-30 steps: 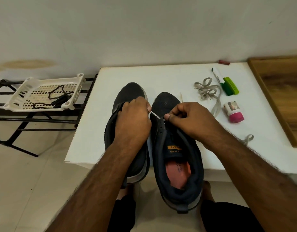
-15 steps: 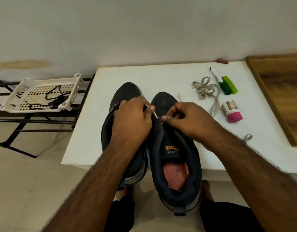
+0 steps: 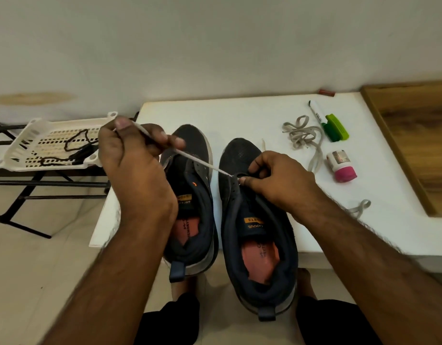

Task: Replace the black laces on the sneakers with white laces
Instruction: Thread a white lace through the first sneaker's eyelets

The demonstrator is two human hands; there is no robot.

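Head view: two dark navy mesh sneakers sit side by side on the white table, toes far, heels overhanging the near edge, salmon insoles showing. Left hand is raised over the left sneaker, fingers curled, pinching a flat white lace drawn taut; the lace runs diagonally down-right to an eyelet row on the right sneaker. Right hand grips that shoe's upper at the eyelets, thumb and fingers curled right where the lace enters. A second flat woven lace, greyish-white, lies in a loose tangle on the table right of the shoes, one end trailing nearer. Beyond it: a white marker pen and green cap; nearer, a small cylindrical bottle with pink cap on its side. Far left, a white perforated plastic tray on a black metal rack holds thin black laces. Wooden panel at far right.
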